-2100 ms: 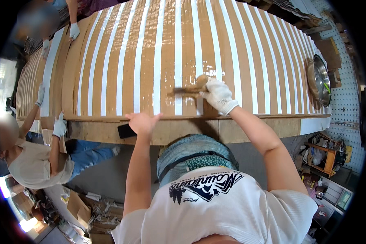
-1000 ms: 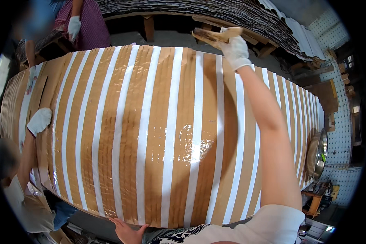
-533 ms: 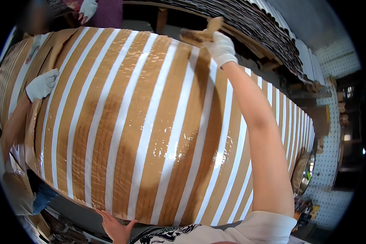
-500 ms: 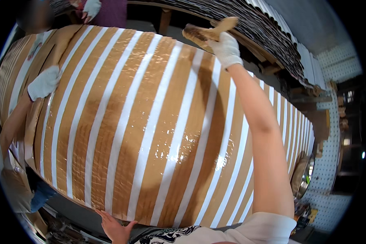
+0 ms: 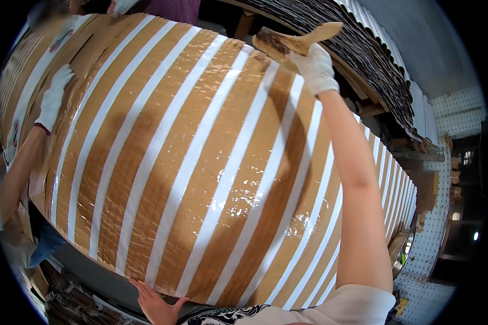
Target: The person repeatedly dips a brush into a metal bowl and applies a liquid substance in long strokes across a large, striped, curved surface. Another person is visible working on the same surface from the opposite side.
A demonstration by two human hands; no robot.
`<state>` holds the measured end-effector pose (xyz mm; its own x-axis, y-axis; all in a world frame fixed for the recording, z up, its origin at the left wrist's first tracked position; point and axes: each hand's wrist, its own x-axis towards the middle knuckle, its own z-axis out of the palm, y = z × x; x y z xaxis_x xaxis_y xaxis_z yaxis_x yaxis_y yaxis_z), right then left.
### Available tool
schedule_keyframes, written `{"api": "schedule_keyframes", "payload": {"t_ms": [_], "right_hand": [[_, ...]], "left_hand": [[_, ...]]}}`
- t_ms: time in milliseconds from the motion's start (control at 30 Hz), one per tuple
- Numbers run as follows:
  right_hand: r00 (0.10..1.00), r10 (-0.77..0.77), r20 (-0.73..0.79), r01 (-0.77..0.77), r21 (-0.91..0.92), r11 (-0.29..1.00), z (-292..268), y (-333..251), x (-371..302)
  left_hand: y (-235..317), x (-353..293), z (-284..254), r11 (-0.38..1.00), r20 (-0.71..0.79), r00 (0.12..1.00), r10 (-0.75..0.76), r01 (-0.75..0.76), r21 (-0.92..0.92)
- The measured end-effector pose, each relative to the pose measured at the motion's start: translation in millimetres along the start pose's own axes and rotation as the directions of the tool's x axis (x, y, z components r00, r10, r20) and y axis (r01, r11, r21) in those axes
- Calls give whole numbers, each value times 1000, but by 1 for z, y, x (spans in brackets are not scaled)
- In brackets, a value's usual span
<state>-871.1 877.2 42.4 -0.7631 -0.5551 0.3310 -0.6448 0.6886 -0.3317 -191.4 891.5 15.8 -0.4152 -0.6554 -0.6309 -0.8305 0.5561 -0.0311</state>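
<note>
Wooden brush [image 5: 293, 44] in the right hand at the far edge of the striped sheets

The brush is in the grip of the gloved right hand [image 5: 313, 67], whose fingers are closed around it. Its dark working end points to the left and its pale handle sticks out to the upper right. It sits at the far edge of the brown and white striped sheets [image 5: 217, 162]; whether it touches them there cannot be told. The right arm reaches over the sheets, well away from the left hand.

The bare left hand [image 5: 160, 309] rests at the near edge of the sheets, fingers spread and thumb held out, with nothing in its grasp. The two hands are well apart.

The striped surface is glossy, with bright glints near its middle and a broad shadow across it. At the left, a co-worker's gloved hand [image 5: 56, 93] is over plain brown sheeting [image 5: 84, 67] beside the stripes. A second person's purple garment [image 5: 173, 9] shows beyond the far edge. Behind the brush lies a long stack of dark layered sheets [image 5: 366, 57]. At the right end, a shiny metal bowl [image 5: 399, 246] is partly hidden by the right arm, near a pale perforated wall [image 5: 460, 107].
</note>
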Motion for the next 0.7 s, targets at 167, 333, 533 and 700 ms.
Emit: {"api": "schedule_keyframes", "payload": {"t_ms": [167,333,533,700], "right_hand": [[986,142,81,-135,-88,987,32,-6,-16],[968,124,-219,-82,190,978,29,-63,17],[954,260,149,-300,502,811,70,-217,9],[948,291,132,-319,377,870,103,-201,-31]], "left_hand": [[4,3,-9,1000,90,996,-27,27,9],[-8,6,8,982,143,990,15,-41,182],[-2,1,-3,1000,51,999,-18,18,-6],[22,5,-18,774,342,940,4,-220,594]]}}
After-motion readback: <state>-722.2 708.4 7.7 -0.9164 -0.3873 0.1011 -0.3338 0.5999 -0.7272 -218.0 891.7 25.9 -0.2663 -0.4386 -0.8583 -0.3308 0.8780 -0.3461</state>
